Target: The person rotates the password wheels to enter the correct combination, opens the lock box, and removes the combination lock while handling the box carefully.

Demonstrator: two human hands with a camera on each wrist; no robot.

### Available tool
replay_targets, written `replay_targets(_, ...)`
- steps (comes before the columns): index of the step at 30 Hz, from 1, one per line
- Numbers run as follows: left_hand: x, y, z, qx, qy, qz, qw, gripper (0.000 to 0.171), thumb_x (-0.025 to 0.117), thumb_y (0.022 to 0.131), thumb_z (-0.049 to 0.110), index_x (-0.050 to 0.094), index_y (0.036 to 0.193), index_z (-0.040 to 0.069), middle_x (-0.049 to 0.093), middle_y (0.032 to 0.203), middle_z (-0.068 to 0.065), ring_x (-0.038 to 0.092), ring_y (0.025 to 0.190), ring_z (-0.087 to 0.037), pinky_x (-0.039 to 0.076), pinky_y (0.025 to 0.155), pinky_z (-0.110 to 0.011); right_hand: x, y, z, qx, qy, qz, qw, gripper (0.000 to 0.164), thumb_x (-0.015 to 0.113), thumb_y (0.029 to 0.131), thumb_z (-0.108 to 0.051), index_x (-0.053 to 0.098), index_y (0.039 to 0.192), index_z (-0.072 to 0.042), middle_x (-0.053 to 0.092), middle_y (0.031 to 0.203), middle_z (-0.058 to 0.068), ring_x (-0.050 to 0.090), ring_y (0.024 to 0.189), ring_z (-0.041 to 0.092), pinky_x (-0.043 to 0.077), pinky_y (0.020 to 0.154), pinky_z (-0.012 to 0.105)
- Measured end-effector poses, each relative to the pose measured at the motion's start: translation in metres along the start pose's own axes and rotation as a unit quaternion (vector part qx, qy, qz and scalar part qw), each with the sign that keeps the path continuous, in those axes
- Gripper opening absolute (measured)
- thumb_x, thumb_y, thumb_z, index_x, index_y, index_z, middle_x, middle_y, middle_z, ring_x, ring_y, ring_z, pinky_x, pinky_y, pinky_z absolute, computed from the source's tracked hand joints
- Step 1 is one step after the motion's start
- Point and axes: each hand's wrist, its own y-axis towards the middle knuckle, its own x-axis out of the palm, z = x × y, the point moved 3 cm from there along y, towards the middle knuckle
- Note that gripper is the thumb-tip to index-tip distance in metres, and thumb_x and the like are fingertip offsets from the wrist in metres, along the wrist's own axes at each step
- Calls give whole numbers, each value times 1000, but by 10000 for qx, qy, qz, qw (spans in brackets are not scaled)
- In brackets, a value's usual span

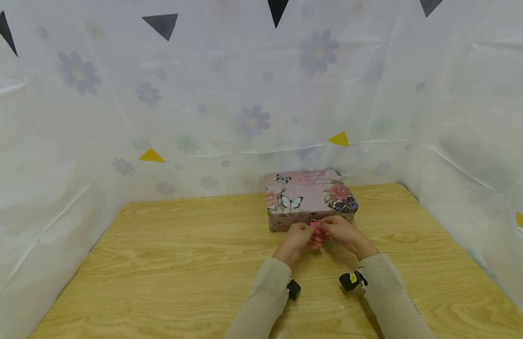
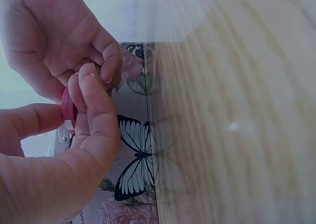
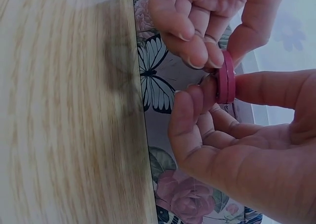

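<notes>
A pink tin box [image 1: 308,188] printed with butterflies and roses stands with its lid down. At its front clasp [image 1: 314,217] is a small pink padlock [image 1: 316,227], seen edge-on as a layered red-pink body in the left wrist view [image 2: 68,108] and the right wrist view. My left hand [image 1: 296,239] pinches the padlock between thumb and fingers from the left. From the other side, my right hand [image 1: 342,230] grips it with thumb and forefinger, the remaining fingers curled below. A silver metal piece [image 2: 64,134] shows beside the padlock; fingers hide much of both.
Under the box is a wood-grain table [image 1: 168,263]. White flowered sheeting [image 1: 223,84] rises close behind the box and along both sides, with dark and yellow triangles on it. Black wrist cameras [image 1: 350,281] sit below both forearms, near the tabletop.
</notes>
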Motion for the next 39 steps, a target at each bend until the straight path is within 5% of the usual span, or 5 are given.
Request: replay_targets(39,-1,1,1,-153,-46,-113,9998,32,43,103,19,63,101,-5,59,64,-3,60,53,-11,55,59,-26,-3,1,1,-9,-7,219,9998,36,44,100,-8,50,121,20,63,108,13,60,86,10,51,82,35)
